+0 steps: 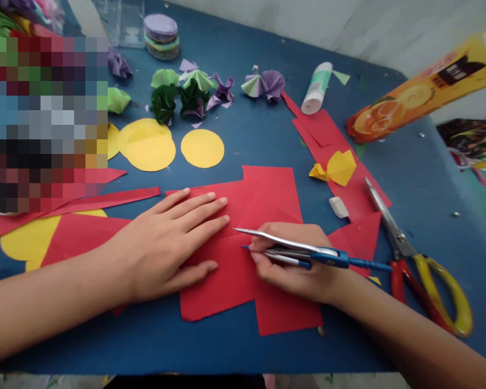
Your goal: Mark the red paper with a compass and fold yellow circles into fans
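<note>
Overlapping sheets of red paper [222, 286] lie in the middle of the blue table. My left hand [174, 243] is spread flat over the left part of the paper, fingers apart, holding nothing. In my right hand [295, 265] is a drawing compass [328, 256], silver and blue, gripped near its tips and lying almost level. Its two points face left over the red paper, close to each other; whether they touch the sheet I cannot tell. A white eraser [338, 207] lies beyond my right hand, beside a red strip [364, 183].
Scissors [405, 243] with red and yellow handles lie at right. Behind are a tilted orange drink bottle [413, 100], a glue stick [317, 88], a yellow paper circle [202, 148], folded paper pieces [263, 85] and a round purple-lidded container [161, 35]. Red scraps [85, 235] lie left.
</note>
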The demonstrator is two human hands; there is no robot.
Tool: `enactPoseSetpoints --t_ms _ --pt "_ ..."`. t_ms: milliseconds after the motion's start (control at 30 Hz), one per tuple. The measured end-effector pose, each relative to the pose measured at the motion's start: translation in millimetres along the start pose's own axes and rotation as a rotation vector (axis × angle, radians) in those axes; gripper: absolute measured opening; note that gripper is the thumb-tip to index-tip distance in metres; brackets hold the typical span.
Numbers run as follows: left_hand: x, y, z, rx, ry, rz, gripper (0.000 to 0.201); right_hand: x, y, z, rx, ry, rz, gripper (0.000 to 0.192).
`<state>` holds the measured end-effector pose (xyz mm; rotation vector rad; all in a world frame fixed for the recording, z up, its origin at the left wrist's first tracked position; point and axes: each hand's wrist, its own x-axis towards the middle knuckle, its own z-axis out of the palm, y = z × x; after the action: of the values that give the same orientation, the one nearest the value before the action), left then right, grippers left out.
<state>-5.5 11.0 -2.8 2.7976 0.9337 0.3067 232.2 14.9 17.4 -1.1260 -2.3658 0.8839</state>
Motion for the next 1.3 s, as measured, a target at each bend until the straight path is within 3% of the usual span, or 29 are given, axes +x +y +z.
enactPoseSetpoints --t_ms 333,1300 --pt "0.3 -0.2 -0.8 0.020 -0.011 0.004 0.051 0.4 6.4 3.5 -0.009 -0.001 -0.127 0.011" --pt "-0.3 0.8 -0.9 -0.027 -0.022 -0.018 0.051 0.3 8.6 4.7 -0.069 -0.005 -0.191 0.014"
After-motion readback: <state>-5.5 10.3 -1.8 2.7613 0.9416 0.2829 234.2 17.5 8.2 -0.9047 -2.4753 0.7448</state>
